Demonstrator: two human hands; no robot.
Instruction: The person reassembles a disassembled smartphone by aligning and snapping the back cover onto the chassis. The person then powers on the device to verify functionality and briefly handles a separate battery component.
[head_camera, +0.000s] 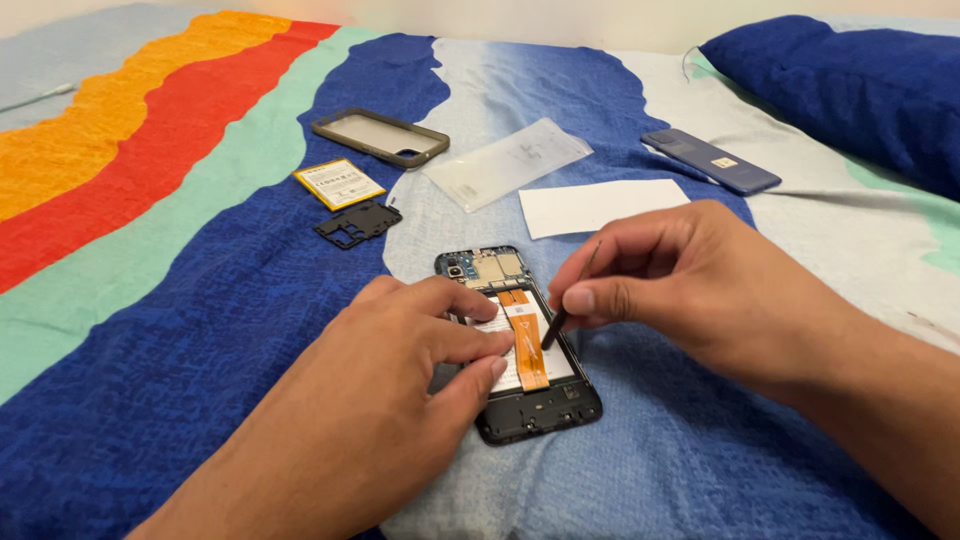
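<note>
An opened phone (530, 405) lies back-up on the bedspread, its circuit board, white battery and orange flex cable (527, 345) exposed. My left hand (400, 385) rests on the phone's left edge, fingertips pressing on the battery beside the cable. My right hand (680, 290) pinches a thin dark screwdriver (562, 318) whose tip touches the phone's right side, near the cable.
On the striped bedspread behind the phone lie a yellow-edged battery (339, 183), a black plastic inner cover (357, 223), a grey phone case (380, 137), a clear plastic bag (508, 162), a white paper (600, 206) and a blue back cover (710, 161). A blue pillow (860, 85) sits at the right.
</note>
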